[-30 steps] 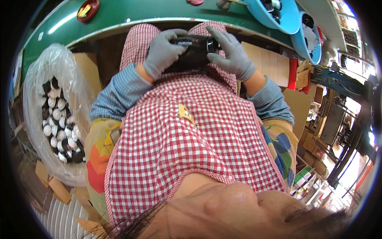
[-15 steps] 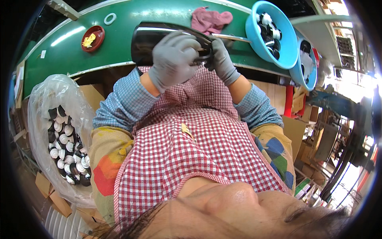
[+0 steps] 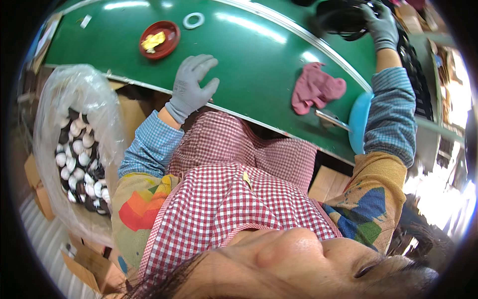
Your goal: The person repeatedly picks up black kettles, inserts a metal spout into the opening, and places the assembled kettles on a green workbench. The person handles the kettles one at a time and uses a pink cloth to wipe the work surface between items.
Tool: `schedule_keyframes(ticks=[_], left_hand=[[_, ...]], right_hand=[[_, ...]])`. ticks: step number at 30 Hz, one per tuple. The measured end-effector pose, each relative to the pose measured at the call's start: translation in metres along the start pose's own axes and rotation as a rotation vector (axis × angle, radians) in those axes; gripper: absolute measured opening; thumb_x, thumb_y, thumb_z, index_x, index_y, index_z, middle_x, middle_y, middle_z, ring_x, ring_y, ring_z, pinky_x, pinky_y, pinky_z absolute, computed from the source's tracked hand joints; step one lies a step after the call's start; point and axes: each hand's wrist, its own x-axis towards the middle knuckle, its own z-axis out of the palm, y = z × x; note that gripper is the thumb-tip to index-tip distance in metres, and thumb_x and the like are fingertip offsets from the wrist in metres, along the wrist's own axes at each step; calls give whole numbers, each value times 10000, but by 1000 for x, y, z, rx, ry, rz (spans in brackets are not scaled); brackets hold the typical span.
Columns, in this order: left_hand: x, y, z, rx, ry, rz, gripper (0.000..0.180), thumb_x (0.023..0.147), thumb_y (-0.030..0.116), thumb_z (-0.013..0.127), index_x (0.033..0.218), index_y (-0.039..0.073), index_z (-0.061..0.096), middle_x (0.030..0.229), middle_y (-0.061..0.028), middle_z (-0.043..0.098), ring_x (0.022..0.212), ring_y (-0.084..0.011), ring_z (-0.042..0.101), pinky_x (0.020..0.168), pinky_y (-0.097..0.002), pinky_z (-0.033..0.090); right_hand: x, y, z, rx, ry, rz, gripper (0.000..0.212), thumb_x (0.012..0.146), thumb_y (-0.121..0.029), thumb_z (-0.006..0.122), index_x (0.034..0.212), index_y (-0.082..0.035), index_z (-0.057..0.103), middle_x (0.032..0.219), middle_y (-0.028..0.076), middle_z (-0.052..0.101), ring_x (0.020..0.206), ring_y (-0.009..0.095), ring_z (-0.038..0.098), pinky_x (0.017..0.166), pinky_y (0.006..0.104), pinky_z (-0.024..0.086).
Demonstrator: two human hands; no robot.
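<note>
Two gloved hands that gripped one dark rounded object together half a second ago are now well apart. The left hand [image 3: 191,87] has let go and lies open, fingers spread, flat on the near edge of the green worktop [image 3: 259,65], holding nothing. The right hand [image 3: 381,25] is stretched out to the far right of the worktop, its fingers closed over the top of the dark rounded object [image 3: 343,20], which now sits far from the body, near the upper rim of the view rather than in front of the chest. The blur there keeps the grip's detail from being clear.

With both arms spread, more of the worktop shows than before. A pink cloth [image 3: 316,89] lies crumpled between the two hands, nearer the right forearm. A blue bowl [image 3: 359,122] sits at the worktop's edge beneath that forearm. Near the left hand, farther along the worktop, stand a small red dish [image 3: 159,40] with something yellow in it and a white ring [image 3: 193,20] just beside it. A clear plastic bag [image 3: 74,149] of black-and-white round pieces stands below the worktop on the left.
</note>
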Motion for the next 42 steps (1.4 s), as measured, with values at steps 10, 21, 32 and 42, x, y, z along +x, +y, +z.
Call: schedule_keyframes(ticks=[10,21,32,42], left_hand=[[-3,-106,-57,538,306,-333,791,715,405,859,1388,106,571,1518,-196,449,1398,-400,425,1160,-543,331],[25,-135,-53,362,89,-659,585,879,451,730,1337,93,661,1489,-128,543,1268,-339,603,1078,-419,485],[-17,27,-67,-720,76,-470,430,843,-5,729,1263,84,708,1272,-173,693,1174,-290,674,956,-352,555],[-120,195,-44,-416,-477,282,246,814,127,735,1049,82,677,1359,-148,612,936,-346,678,851,-430,557]], right_hand=[[52,36,31,-314,43,28,782,941,-708,488,1544,-210,480,1573,241,437,1424,417,459,1154,486,386],[-332,-92,-118,517,-344,19,405,956,-3,563,1351,37,642,1448,220,586,1372,338,536,1171,423,370],[-463,-154,-164,996,-443,715,352,1065,-89,509,1366,60,617,1351,151,655,1236,222,615,1087,341,461],[-461,-238,-108,1440,-856,141,592,1084,-394,488,1569,-77,366,1521,113,475,1344,255,531,1112,374,454]])
